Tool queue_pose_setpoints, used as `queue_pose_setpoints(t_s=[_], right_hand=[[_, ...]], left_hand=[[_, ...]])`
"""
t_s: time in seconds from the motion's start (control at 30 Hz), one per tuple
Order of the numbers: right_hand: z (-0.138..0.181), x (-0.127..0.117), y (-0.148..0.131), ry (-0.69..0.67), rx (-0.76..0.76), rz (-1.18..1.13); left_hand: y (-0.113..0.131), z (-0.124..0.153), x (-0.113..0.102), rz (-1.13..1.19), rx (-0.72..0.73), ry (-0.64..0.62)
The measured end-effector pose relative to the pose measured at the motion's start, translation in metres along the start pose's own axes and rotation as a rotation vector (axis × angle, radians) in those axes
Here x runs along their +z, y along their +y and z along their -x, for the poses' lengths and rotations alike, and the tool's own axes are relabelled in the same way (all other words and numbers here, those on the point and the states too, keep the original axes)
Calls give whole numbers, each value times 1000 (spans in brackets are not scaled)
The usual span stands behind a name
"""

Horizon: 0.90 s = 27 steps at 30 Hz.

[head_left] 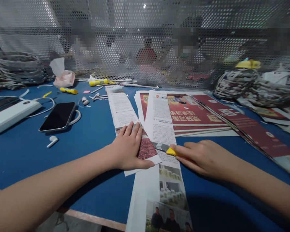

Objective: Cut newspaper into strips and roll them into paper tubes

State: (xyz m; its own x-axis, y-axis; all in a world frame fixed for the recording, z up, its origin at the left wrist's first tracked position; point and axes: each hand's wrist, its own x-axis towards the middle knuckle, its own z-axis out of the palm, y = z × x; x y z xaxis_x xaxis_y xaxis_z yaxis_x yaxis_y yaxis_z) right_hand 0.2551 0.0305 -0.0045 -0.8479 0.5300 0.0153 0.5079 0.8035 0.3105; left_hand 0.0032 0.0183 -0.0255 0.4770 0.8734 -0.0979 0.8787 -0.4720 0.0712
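My left hand [128, 148] lies flat with fingers spread, pressing on a folded newspaper strip [119, 104] that slants away from me. Beneath its near end, a longer newspaper strip [159, 120] runs from the table's front edge towards the back. My right hand [203, 158] is closed around a yellow-handled utility knife [171, 151]. The knife's thin grey blade points left, close to the edge of the upper strip. Most of the handle is hidden in the fingers.
A phone [59, 116], an earbud [52, 141] and a white power bank [16, 114] lie left. Glue sticks [68, 91] and tissues [64, 77] are behind them. Red-printed newspapers [195, 111] and woven paper baskets [235, 83] sit right. A perforated metal screen [125, 42] stands behind.
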Motion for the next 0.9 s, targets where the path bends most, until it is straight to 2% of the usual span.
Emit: queue_pose_setpoints(t_s=[0.9], right_hand=[[-31,6,19,30,-23,1]], left_hand=[[0,-1,2,30,1,30]])
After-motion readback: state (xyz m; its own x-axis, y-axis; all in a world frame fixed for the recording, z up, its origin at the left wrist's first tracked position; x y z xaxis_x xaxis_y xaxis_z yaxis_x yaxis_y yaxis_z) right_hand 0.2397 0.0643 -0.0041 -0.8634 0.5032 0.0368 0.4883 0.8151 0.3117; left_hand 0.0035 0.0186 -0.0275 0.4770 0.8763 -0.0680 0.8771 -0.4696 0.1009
